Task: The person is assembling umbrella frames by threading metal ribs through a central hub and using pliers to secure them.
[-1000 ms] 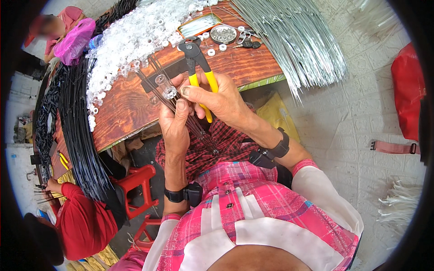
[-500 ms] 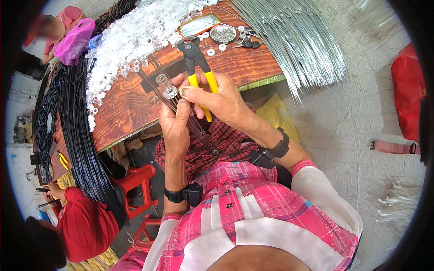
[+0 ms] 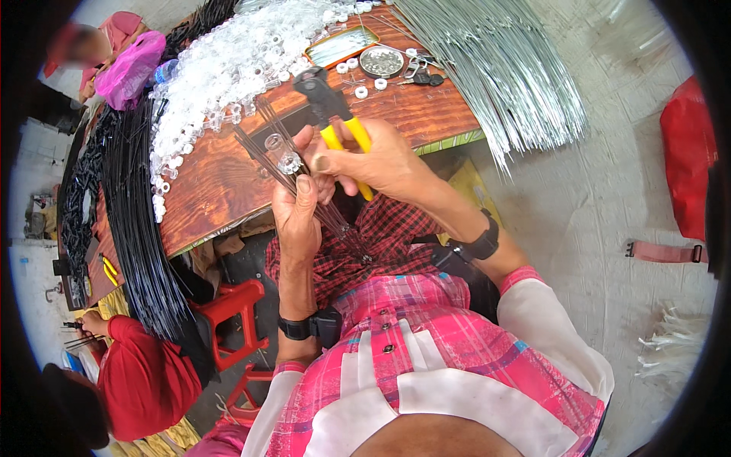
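Sitting on the wooden table (image 3: 228, 183), a round tin (image 3: 381, 61) holds small metal bits.

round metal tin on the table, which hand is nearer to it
Right. The right hand, holding the yellow-handled pliers, sits below the round metal tin toward the table's near edge. The left hand is lower and further left, pinching thin wires.
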`<action>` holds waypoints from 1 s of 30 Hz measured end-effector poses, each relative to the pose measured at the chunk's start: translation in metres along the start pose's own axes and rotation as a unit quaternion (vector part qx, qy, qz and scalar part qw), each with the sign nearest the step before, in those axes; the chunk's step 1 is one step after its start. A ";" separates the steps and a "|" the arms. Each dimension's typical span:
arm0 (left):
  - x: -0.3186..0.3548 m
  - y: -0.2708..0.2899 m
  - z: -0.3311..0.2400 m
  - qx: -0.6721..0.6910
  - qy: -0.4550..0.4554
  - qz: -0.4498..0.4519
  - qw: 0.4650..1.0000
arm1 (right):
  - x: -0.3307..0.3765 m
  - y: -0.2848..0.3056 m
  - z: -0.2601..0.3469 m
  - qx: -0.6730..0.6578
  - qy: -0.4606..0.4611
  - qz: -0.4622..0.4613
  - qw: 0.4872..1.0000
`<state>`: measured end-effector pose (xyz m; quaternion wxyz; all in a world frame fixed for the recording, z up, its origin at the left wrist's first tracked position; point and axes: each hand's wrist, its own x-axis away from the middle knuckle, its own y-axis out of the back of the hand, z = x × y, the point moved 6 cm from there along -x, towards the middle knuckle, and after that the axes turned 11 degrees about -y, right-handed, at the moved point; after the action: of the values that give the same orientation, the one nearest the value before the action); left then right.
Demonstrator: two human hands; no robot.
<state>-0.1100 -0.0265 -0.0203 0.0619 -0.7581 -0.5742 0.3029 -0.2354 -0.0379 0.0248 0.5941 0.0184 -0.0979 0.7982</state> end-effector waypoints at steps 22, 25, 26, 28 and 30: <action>-0.010 -0.005 0.000 -0.117 -0.047 -0.018 0.992 | 0.037 0.025 0.013 0.461 0.000 -0.023 0.887; -0.010 -0.005 -0.001 -0.114 -0.047 -0.020 0.992 | 0.037 0.023 0.014 0.476 0.036 -0.028 0.878; -0.011 -0.005 -0.001 -0.114 -0.048 -0.020 0.992 | 0.037 0.022 0.017 0.476 0.037 -0.029 0.878; -0.010 -0.002 0.000 -0.103 -0.038 -0.046 0.993 | 0.036 0.020 0.020 0.437 -0.026 0.007 0.899; -0.008 -0.001 -0.002 -0.100 -0.038 -0.051 0.993 | 0.032 0.020 0.022 0.415 -0.090 0.045 0.904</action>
<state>-0.1111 -0.0331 -0.0152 -0.0212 -0.7181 -0.6415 0.2691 -0.2662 -0.0170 0.0482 0.4853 0.3304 0.1885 0.7873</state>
